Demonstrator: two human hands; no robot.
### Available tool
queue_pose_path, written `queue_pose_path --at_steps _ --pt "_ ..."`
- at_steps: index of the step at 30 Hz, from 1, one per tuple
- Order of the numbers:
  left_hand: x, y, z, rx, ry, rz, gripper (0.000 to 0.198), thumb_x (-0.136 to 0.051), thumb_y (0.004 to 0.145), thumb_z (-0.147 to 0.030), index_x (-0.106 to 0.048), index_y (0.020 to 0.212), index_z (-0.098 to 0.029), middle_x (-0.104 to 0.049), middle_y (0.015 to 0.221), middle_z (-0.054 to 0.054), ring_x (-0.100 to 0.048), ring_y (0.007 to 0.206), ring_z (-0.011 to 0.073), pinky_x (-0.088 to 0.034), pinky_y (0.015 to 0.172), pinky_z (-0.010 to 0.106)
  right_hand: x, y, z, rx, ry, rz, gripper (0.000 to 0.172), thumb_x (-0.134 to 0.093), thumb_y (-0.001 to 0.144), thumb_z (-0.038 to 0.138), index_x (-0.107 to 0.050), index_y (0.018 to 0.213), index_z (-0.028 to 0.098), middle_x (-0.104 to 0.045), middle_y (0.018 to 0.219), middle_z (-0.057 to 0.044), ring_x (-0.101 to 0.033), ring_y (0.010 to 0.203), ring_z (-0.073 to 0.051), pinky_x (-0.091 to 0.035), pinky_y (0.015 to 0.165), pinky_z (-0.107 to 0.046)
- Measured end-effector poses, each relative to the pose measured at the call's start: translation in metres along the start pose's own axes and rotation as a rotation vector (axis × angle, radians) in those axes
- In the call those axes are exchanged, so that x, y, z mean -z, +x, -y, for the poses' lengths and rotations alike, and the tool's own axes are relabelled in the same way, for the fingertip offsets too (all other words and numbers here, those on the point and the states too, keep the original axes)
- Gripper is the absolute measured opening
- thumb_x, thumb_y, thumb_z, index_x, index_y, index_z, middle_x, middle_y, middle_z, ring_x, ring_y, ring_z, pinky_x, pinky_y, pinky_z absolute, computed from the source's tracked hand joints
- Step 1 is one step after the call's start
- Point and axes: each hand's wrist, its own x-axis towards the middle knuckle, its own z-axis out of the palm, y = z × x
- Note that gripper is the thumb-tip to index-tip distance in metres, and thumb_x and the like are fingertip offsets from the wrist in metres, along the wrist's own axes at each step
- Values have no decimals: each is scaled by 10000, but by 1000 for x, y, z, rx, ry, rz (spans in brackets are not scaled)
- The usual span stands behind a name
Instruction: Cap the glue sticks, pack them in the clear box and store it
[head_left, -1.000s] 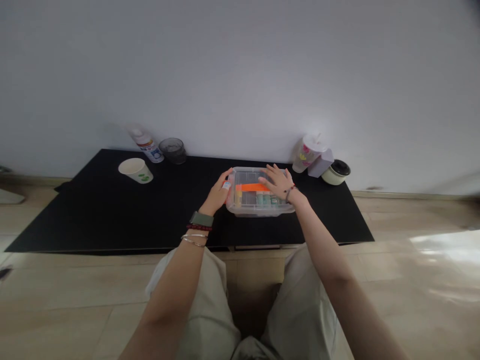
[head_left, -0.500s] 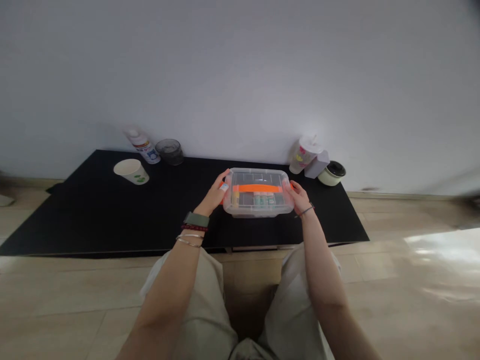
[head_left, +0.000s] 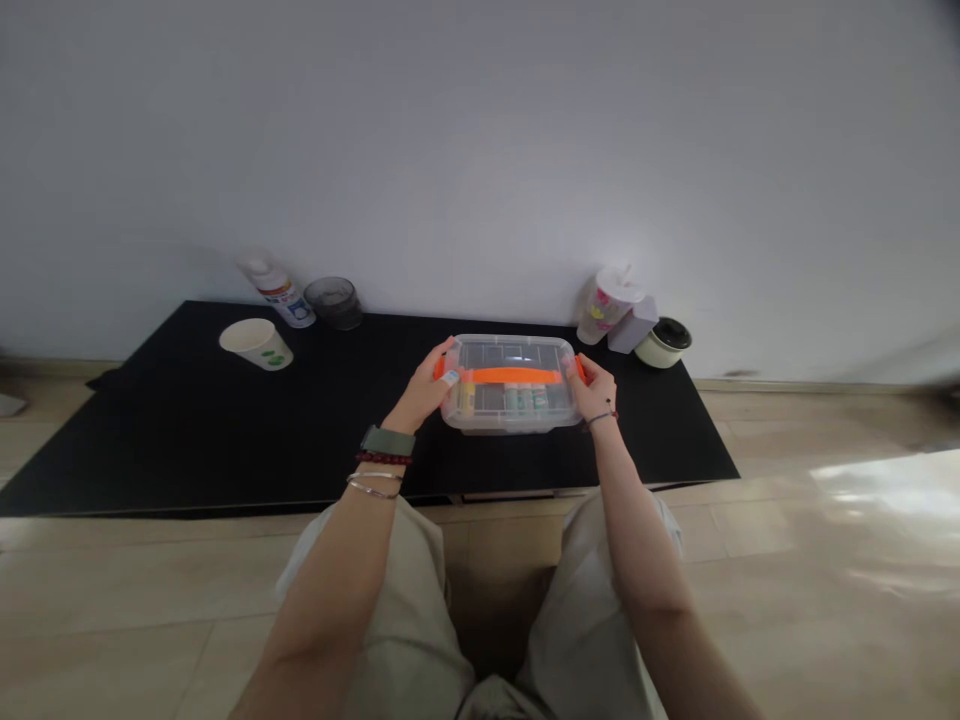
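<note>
A clear plastic storage box (head_left: 511,358) with an orange handle (head_left: 511,376) across its lid sits on a low black table (head_left: 225,440). Several small bottles show through its front wall. My left hand (head_left: 433,384) grips the box's left end at an orange clip, a plaster on one finger. At the right end, my right hand (head_left: 594,390) is closed on the orange clip there. Both wrists wear bracelets; the left also has a watch.
At the back left stand a paper cup (head_left: 256,343), a white bottle (head_left: 276,290) and a dark glass (head_left: 334,301). At the back right are a lidded drink cup (head_left: 606,302), a pale box (head_left: 634,325) and a round tin (head_left: 663,341). Wall behind, wooden floor around.
My right hand came off the top of the lid and moved to the box's right end, closing on the clip there. My left hand stayed at the left end.
</note>
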Motion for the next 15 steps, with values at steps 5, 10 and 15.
queue_pose_path --at_steps 5,10,15 --pt "-9 -3 -4 22 -6 -34 684 -600 821 -174 -452 1487 -224 -430 1558 80 -376 1448 289 -237 1237 455 3 -5 18 22 -77 0 475 -615 823 396 -666 1263 225 -673 1300 -70 -615 1242 -269 -453 1097 -485" --pt "-12 1 6 46 -25 -7 684 -541 879 -187 -361 1537 -231 -290 1632 77 -309 1485 277 -212 1242 463 2 -8 26 64 -125 -14 369 -584 837 338 -719 1170 258 -698 1255 -46 -617 1238 -279 -480 1068 -507" --pt "-9 9 22 -5 68 40 672 -515 921 -227 -305 1559 -238 -218 1658 57 -136 1536 270 -100 1253 504 1 -8 33 34 -171 -28 362 -600 836 255 -722 1176 225 -704 1248 -52 -631 1222 -250 -482 1072 -444"
